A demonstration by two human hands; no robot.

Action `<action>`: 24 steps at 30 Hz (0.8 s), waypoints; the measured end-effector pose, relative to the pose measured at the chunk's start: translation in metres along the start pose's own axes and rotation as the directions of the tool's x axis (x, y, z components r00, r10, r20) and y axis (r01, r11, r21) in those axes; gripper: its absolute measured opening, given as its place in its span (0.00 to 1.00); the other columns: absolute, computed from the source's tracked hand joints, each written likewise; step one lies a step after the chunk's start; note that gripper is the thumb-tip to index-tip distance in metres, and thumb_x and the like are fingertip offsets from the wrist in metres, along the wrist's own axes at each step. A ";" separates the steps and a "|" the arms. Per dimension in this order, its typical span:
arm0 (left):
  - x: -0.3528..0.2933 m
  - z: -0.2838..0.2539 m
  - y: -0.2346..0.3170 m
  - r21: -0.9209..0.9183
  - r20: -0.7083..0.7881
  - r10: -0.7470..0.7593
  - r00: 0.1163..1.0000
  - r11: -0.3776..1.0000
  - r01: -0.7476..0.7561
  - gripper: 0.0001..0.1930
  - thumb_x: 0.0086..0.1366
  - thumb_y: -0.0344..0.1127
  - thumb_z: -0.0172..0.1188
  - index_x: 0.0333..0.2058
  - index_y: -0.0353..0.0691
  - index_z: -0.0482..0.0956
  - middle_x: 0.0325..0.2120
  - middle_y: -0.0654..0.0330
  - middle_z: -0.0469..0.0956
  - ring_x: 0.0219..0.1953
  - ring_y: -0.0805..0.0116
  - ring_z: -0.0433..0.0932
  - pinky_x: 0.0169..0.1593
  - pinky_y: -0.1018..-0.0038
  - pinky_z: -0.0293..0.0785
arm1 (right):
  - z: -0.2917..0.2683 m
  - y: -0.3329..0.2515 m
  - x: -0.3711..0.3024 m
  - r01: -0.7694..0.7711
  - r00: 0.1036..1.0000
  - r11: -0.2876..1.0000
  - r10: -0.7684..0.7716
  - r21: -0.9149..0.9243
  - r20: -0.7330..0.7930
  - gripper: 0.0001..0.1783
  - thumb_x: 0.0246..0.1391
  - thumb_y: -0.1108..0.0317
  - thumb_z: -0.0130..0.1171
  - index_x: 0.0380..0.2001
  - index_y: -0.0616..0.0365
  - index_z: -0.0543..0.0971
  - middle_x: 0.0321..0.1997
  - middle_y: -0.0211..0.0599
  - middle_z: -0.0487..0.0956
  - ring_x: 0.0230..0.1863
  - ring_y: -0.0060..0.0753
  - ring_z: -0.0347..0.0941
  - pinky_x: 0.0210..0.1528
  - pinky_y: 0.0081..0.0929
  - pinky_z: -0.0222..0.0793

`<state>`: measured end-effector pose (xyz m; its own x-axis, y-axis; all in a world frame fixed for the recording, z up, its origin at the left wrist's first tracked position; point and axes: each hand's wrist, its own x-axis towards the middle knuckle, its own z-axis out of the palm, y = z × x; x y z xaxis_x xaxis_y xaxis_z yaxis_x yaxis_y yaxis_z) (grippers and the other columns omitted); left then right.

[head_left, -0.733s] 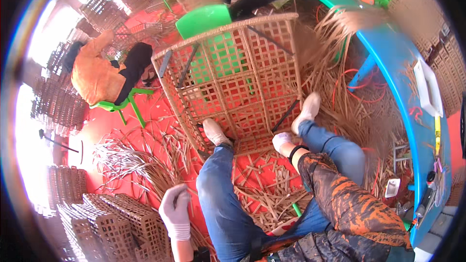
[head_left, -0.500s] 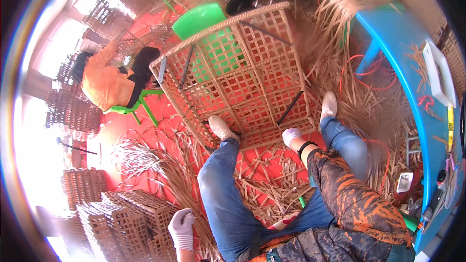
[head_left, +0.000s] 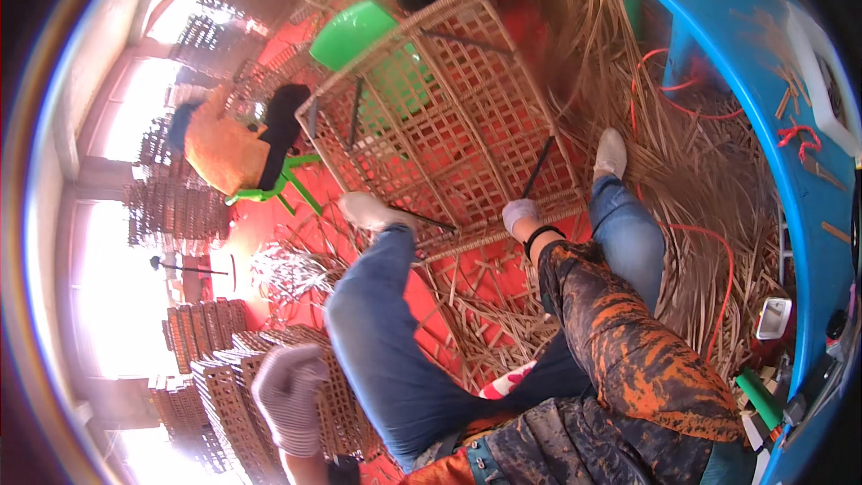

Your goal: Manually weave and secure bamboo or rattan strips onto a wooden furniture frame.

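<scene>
A large square open-weave rattan panel (head_left: 440, 117), braced with dark metal strips, stands tilted before me between my feet. My right hand (head_left: 521, 213), in a pale glove, is closed on its near edge; the fingertips are partly hidden. My left hand (head_left: 292, 395), in a grey-and-white striped glove, is raised off to the left, away from the panel. Its fingers are curled in and I see nothing in them. Below it is a stack of woven rattan panels (head_left: 224, 395).
A green chair (head_left: 355, 34) stands behind the panel. A person in orange (head_left: 224, 139) sits at the left. Long rattan strips (head_left: 584, 45) and cut pieces (head_left: 494, 328) litter the red floor. A blue table (head_left: 718, 18) with a white tray (head_left: 822, 81) lines the right. An orange cord (head_left: 718, 278) trails nearby.
My left hand has risen and come nearer. The panel has tilted and shifted, with my right hand still on its edge. My left foot has moved outward, and the view has turned somewhat.
</scene>
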<state>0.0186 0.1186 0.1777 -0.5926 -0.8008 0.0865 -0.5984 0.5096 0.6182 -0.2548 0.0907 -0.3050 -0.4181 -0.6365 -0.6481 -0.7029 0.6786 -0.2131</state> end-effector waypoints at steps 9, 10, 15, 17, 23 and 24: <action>0.136 0.103 -0.072 -0.295 0.346 -0.044 0.937 0.943 0.153 0.11 0.62 0.31 0.54 0.40 0.32 0.79 0.26 0.64 0.76 0.29 0.79 0.73 0.34 0.82 0.69 | 0.039 -0.013 -0.010 0.089 0.995 0.960 -0.095 -0.266 -0.010 0.18 0.51 0.66 0.57 0.47 0.48 0.79 0.54 0.29 0.76 0.57 0.40 0.69 0.49 0.43 0.65; 0.148 0.127 -0.128 -0.231 0.347 -0.184 0.919 0.933 0.275 0.14 0.62 0.35 0.56 0.43 0.34 0.78 0.26 0.65 0.77 0.27 0.78 0.74 0.33 0.82 0.70 | 0.043 -0.028 -0.006 0.137 0.984 0.927 -0.168 -0.350 -0.059 0.19 0.51 0.66 0.58 0.48 0.48 0.79 0.56 0.30 0.74 0.59 0.41 0.66 0.51 0.44 0.62; 0.146 0.256 -0.356 -0.299 0.538 -0.821 0.192 0.027 0.954 0.12 0.62 0.45 0.59 0.24 0.49 0.68 0.15 0.71 0.61 0.20 0.70 0.65 0.27 0.74 0.64 | 0.069 -0.062 0.002 0.148 0.984 0.954 -0.114 -0.261 0.139 0.19 0.55 0.66 0.52 0.50 0.54 0.76 0.58 0.35 0.71 0.60 0.43 0.65 0.56 0.51 0.59; 0.127 0.286 -0.411 -0.328 0.466 -0.882 0.069 -0.100 0.939 0.17 0.60 0.49 0.60 0.39 0.43 0.72 0.30 0.59 0.72 0.39 0.59 0.72 0.42 0.64 0.69 | 0.072 -0.062 0.001 0.295 0.950 0.913 -0.248 -0.282 0.189 0.16 0.56 0.58 0.51 0.42 0.54 0.79 0.53 0.35 0.74 0.53 0.43 0.71 0.51 0.44 0.67; 0.135 0.333 -0.444 -0.574 0.677 -0.720 0.155 -0.384 0.723 0.38 0.57 0.50 0.63 0.60 0.40 0.56 0.57 0.56 0.62 0.58 0.54 0.62 0.50 0.58 0.66 | 0.072 -0.045 0.022 0.353 0.874 0.933 -0.303 -0.067 0.380 0.15 0.54 0.53 0.53 0.40 0.47 0.80 0.47 0.40 0.75 0.47 0.46 0.73 0.49 0.42 0.70; 0.137 0.335 -0.447 -0.571 0.681 -0.718 0.147 -0.394 0.720 0.38 0.57 0.50 0.63 0.60 0.40 0.56 0.57 0.56 0.62 0.58 0.54 0.62 0.50 0.58 0.66 | 0.067 -0.047 0.022 0.362 0.871 0.931 -0.323 -0.040 0.369 0.16 0.55 0.53 0.52 0.40 0.47 0.80 0.47 0.38 0.76 0.47 0.46 0.74 0.49 0.42 0.70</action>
<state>0.0245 -0.1137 -0.3483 -0.0248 -0.2693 -0.9627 0.1172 -0.9572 0.2648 -0.1923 0.0689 -0.3579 0.0757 -0.6386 -0.7658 -0.8288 0.3867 -0.4044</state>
